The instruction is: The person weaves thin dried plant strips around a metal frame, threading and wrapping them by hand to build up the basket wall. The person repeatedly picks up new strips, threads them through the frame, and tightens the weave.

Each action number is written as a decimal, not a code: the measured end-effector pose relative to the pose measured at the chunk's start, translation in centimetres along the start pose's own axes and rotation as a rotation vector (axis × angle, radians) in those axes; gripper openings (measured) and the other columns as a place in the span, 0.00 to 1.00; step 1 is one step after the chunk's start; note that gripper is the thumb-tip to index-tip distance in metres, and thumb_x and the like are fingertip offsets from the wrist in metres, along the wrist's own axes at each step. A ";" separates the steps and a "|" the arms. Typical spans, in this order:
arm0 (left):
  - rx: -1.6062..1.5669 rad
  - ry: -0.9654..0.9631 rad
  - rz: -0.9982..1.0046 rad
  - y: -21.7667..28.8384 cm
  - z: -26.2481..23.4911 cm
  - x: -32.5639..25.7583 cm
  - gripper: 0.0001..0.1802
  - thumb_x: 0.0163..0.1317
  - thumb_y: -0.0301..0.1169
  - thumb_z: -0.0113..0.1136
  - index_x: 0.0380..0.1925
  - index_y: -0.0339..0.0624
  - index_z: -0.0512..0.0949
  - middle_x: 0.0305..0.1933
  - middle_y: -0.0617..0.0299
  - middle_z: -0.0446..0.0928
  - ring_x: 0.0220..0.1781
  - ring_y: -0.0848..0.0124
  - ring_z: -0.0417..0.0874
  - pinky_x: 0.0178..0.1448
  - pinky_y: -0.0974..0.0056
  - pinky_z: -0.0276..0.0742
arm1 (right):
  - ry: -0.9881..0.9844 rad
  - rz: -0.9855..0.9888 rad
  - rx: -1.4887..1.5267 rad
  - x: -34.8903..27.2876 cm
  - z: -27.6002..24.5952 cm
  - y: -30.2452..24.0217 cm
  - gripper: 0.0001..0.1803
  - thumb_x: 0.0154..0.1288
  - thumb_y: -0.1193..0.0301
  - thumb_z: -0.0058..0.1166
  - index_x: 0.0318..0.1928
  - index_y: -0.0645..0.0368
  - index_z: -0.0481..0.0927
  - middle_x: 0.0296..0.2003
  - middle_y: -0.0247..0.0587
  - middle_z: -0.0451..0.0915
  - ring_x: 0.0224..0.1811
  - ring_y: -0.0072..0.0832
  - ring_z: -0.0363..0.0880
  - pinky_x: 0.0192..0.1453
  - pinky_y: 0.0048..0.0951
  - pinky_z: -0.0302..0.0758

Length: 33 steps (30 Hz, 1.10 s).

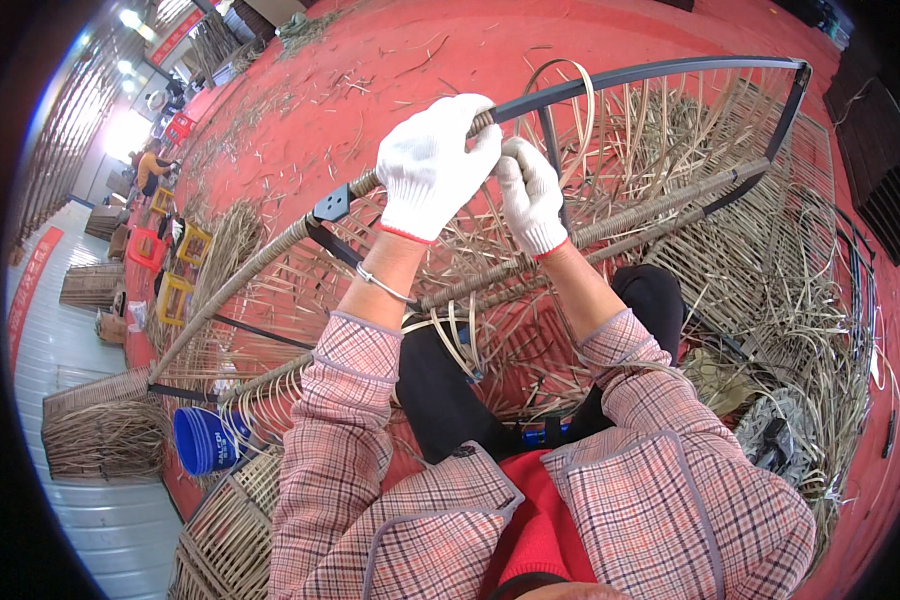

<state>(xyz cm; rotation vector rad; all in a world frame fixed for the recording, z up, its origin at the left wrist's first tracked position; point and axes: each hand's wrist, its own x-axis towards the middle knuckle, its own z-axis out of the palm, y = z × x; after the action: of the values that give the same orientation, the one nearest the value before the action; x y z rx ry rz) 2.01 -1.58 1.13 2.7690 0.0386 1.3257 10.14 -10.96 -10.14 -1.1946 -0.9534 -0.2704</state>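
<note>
Here, gloved left hand (432, 165) fingers clenched round wicker-wrapped frame bar (270, 255), right hand (532, 197) pinching strand.

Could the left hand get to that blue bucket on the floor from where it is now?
Probably not directly: the left hand grips the frame's top bar, and woven frame rails lie between it and the blue bucket.
</note>
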 end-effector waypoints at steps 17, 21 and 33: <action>0.093 -0.233 -0.081 0.0 -1.1 0.4 0.15 0.63 0.44 0.65 0.47 0.56 0.85 0.40 0.64 0.86 0.39 0.59 0.89 0.46 0.57 0.84 | -0.163 0.304 0.212 -1.2 -6.1 -7.8 0.16 0.81 0.60 0.49 0.38 0.58 0.79 0.33 0.31 0.78 0.38 0.21 0.75 0.48 0.29 0.74; 0.085 -0.264 -0.066 0.2 -1.5 0.2 0.19 0.62 0.46 0.67 0.51 0.57 0.83 0.42 0.64 0.85 0.42 0.59 0.89 0.46 0.56 0.84 | -0.239 0.318 0.253 3.6 -7.8 -12.1 0.17 0.82 0.59 0.50 0.39 0.59 0.80 0.31 0.28 0.77 0.34 0.16 0.70 0.41 0.23 0.69; 0.141 0.067 -0.034 0.6 0.7 -0.9 0.27 0.55 0.45 0.76 0.55 0.55 0.81 0.33 0.63 0.84 0.32 0.61 0.86 0.36 0.57 0.80 | -0.384 0.473 0.093 17.9 0.0 -6.4 0.14 0.78 0.65 0.58 0.43 0.66 0.86 0.33 0.39 0.88 0.33 0.23 0.84 0.44 0.29 0.82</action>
<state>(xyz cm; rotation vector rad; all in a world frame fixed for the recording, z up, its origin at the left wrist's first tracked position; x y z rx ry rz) 1.97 -2.23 0.09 2.8221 0.1893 1.4610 16.80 -8.23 7.47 -1.3715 -0.9648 0.3892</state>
